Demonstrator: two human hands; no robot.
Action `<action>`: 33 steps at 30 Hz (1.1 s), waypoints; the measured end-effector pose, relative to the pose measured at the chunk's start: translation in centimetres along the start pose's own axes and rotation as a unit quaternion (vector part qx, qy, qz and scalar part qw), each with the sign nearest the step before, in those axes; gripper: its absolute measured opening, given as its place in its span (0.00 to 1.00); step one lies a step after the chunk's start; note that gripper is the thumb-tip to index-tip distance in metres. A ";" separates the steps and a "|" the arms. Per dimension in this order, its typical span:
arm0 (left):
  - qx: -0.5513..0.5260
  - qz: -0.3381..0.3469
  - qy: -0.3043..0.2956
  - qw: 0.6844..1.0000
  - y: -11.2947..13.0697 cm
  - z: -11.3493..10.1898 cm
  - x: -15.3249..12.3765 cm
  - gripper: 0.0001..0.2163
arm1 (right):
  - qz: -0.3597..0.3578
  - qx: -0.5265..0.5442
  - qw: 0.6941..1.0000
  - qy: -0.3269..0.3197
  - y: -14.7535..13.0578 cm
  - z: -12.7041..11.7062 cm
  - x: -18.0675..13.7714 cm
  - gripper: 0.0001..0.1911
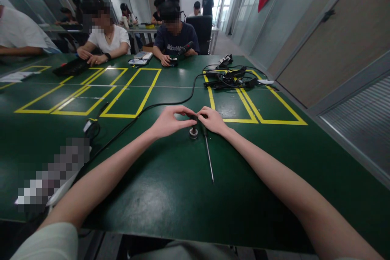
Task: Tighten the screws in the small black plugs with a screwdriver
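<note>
My left hand (170, 121) and my right hand (213, 120) meet at the middle of the green table (170, 187). Both pinch a small dark part (194, 118) that stands on a small round metal base (193, 133). The fingers of each hand are curled together around the top of that part. A thin screwdriver (209, 156) lies on the table just under my right hand, its shaft pointing toward me. Its handle end is hidden beneath the right palm.
A black cable (158, 105) runs from the left front to a heap of black tools and wires (231, 79) at the far right. Yellow tape rectangles (134, 91) mark the tabletop. Two people sit at the far edge; a blurred object (51, 178) lies left.
</note>
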State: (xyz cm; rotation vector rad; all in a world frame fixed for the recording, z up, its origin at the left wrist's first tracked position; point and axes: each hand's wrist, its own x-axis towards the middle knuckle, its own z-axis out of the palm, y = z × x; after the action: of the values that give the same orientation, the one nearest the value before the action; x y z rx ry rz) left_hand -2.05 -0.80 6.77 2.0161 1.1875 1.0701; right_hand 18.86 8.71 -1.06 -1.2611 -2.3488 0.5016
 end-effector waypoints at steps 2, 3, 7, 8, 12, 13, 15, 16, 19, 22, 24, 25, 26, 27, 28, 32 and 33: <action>-0.005 -0.008 -0.002 1.000 0.1 -0.9 0.2 0.14 | 0.003 0.001 1.000 -0.001 -0.1 0.0 0.0 0.18; -0.008 -0.015 -0.004 1.000 0.1 -1.4 0.3 0.14 | 0.005 0.001 1.000 -0.002 -0.1 0.0 0.0 0.18; -0.019 -0.046 -0.035 0.998 -0.6 -3.1 0.6 0.17 | 0.002 0.004 1.000 0.001 0.0 0.1 0.0 0.18; -0.020 -0.052 -0.051 0.997 -1.0 -3.3 0.7 0.17 | 0.000 0.005 1.000 0.002 0.1 0.1 0.0 0.18; -0.026 -0.070 -0.129 0.989 -2.7 -3.3 0.7 0.15 | -0.002 0.005 1.000 0.003 0.2 0.2 0.1 0.18; -0.028 -0.072 -0.141 0.987 -3.2 -3.0 0.6 0.15 | -0.001 0.005 1.000 0.003 0.3 0.2 0.1 0.18; -0.025 -0.076 -0.163 0.983 -4.1 -2.3 0.5 0.15 | 0.002 0.006 1.000 0.002 0.3 0.2 0.1 0.18; -0.023 -0.077 -0.168 0.983 -4.5 -2.0 0.4 0.15 | 0.003 0.007 1.000 0.001 0.3 0.2 0.1 0.18; -0.010 -0.081 -0.184 0.980 -5.3 -1.4 0.3 0.14 | 0.005 0.009 1.000 -0.001 0.4 0.2 0.1 0.18; 0.008 -0.081 -0.204 0.976 -5.4 -1.7 0.4 0.17 | 0.006 0.011 1.000 0.000 0.5 0.2 0.0 0.18; 0.026 -0.081 -0.212 0.974 -5.2 -2.1 0.4 0.23 | 0.002 0.012 1.000 0.000 0.5 0.2 0.0 0.18; 0.037 -0.079 -0.212 0.973 -5.1 -2.2 0.4 0.27 | 0.000 0.012 1.000 0.001 0.6 0.2 0.0 0.18; 0.050 -0.074 -0.211 0.973 -4.9 -2.3 0.4 0.30 | -0.001 0.012 1.000 0.002 0.6 0.2 0.0 0.18; 0.063 -0.067 -0.209 0.974 -4.7 -2.2 0.3 0.32 | -0.001 0.012 1.000 0.003 0.5 0.2 0.0 0.18; 0.076 -0.058 -0.206 0.974 -4.5 -2.0 0.2 0.34 | -0.001 0.011 1.000 0.004 0.5 0.2 0.0 0.18; 0.167 -0.020 -0.189 0.968 -3.9 -0.3 -0.3 0.35 | 0.002 0.010 1.000 0.008 0.5 0.2 0.0 0.18; 0.191 -0.012 -0.183 0.964 -3.9 0.1 -0.4 0.35 | 0.001 0.010 1.000 0.010 0.5 0.2 0.0 0.18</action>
State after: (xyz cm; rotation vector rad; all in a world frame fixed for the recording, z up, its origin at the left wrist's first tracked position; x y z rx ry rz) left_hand -3.86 0.56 3.55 2.3509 1.2815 0.4426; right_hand 19.06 8.93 -1.47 -1.2532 -2.3211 0.5108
